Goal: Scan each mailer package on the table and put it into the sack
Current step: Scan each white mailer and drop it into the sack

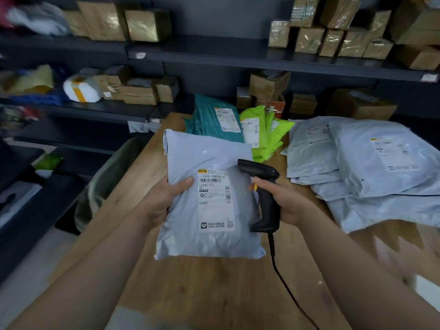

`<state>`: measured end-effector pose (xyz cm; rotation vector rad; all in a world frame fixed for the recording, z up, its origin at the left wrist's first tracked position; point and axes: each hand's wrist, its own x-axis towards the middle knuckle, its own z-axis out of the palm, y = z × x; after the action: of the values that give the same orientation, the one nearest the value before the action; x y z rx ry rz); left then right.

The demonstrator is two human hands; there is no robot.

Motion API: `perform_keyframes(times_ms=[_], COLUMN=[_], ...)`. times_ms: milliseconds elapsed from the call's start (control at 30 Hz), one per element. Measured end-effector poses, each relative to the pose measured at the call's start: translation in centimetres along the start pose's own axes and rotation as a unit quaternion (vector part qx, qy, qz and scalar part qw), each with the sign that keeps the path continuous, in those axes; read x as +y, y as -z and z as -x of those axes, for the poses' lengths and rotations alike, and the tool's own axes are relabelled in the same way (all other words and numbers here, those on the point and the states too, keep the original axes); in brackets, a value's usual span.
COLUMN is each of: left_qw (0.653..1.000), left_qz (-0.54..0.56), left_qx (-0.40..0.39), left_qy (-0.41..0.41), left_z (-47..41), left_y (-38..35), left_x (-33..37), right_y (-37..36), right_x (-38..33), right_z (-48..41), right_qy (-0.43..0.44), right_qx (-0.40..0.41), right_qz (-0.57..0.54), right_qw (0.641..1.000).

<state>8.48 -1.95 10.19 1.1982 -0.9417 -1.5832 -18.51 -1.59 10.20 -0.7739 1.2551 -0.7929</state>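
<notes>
A person's left hand is gripping the left edge of a grey mailer, thumb pressed on its front beside the white shipping label, and is holding it up over a wooden table. The right hand is closed around the handle of a black barcode scanner, whose head is pointing at the upper part of the label; its black cable is trailing down across the table toward the camera. Behind the held mailer, a teal mailer and a few bright green mailers are lying near the table's far edge. To the right, a pile of grey mailers is spreading over the tabletop, overlapping one another. A sack is standing open just beside the table's left edge, below the tabletop. Dark shelves along the back wall are carrying rows of taped cardboard boxes.
</notes>
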Motion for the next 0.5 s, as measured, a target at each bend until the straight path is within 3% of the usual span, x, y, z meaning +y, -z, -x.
perform_keyframes(times_ms=[133,500], left_qw=[0.999,0.990], left_qz=[0.009,-0.006], left_qx=[0.028,0.133], left_qy=[-0.014,-0.035], left_z=[1.8,6.9], left_y=[6.4,32.0], left_x=[2.7,9.3], right_y=[-6.5,-33.8], right_x=[-0.5,0.0], right_z=[-1.5,-6.5], right_qy=[-0.016,-0.012], right_qx=[-0.062,-0.113], right_qz=[-0.028,-0.008], right_qw=[0.998,0.993])
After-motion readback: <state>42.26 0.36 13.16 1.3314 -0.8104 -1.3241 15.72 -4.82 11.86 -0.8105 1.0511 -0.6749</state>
